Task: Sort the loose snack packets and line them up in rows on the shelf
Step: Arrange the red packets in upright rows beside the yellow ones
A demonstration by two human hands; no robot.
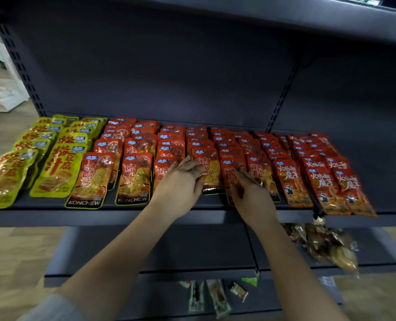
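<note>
Head view: dark grey metal shelf (53, 217) carries rows of flat foil snack packets. Yellow-green packets (53, 167) far left, red-orange packets (134, 177) mid, red packets (319, 181) right. Left hand (180, 184) flat, fingers straight on front red-orange packet (209, 172). Right hand (252, 193) fingers straight, pressing neighbouring red-orange packet (230, 172).

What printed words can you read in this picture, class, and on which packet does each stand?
"KONCHEW": bottom edge of the front orange-red packet, third row from the left.
"KONCHEW": bottom edge of the next front packet to its right.
Partly hidden, probably the same word: black-edged packet between the hands.
Large Chinese characters on the yellow packets and red packets: too blurred to quote.
Small blue logos: too small to read.
</note>
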